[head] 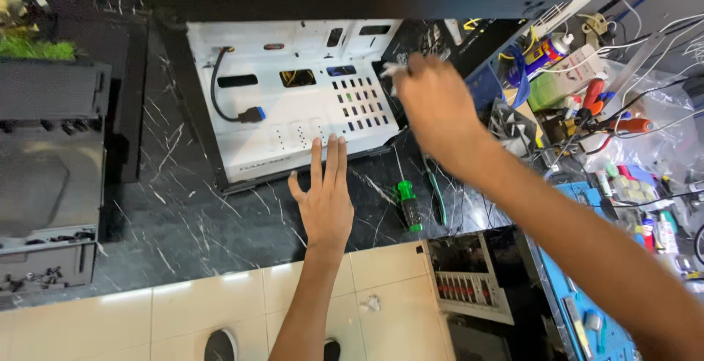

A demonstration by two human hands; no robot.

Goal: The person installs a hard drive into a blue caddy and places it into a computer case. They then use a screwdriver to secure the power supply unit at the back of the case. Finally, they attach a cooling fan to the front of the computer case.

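Hands work over a white computer case panel (293,97) that lies flat on a black marble-patterned surface (183,222), framed by the dark edges of the case. Left hand (325,200) lies palm down with fingers straight and spread slightly; its fingertips (330,143) rest on the lower edge of the white panel, while the palm sits on the dark surface just below it. This grip is wide and flat, holding nothing. Right hand (433,104) reaches in from the right, over the right edge of the panel beside a grid of small rectangular slots (359,104). It is blurred; the fingers appear curled around something small and pale near the fingertips, but what it is cannot be told, nor how tight that grip is. A black cable with a blue plug (251,115) lies on the left part of the panel. A green-handled screwdriver (408,201) lies on the dark surface, just to the right of the left hand and below the right forearm, touched by neither. A second dark computer case (51,178) stands at the left. Tools, spray cans and wires (587,90) crowd the right side, well apart from the left hand. Cream floor tiles (220,302) show below.
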